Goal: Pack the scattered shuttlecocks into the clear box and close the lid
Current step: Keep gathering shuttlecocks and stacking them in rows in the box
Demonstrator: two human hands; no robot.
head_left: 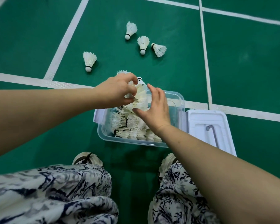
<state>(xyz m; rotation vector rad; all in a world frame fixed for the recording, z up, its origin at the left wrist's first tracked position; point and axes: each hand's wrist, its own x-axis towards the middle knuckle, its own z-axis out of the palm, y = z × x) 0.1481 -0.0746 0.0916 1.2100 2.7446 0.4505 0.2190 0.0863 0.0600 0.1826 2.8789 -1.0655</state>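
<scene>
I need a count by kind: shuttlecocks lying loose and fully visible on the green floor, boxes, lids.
Loose shuttlecocks on the floor: 4
Clear box: 1
Lid: 1
Total: 6

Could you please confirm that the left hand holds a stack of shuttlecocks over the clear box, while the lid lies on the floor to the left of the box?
Not quite: the head view shows the lid lying to the right of the clear box, not the left. The left hand does hold a stack of shuttlecocks over the box.
</scene>
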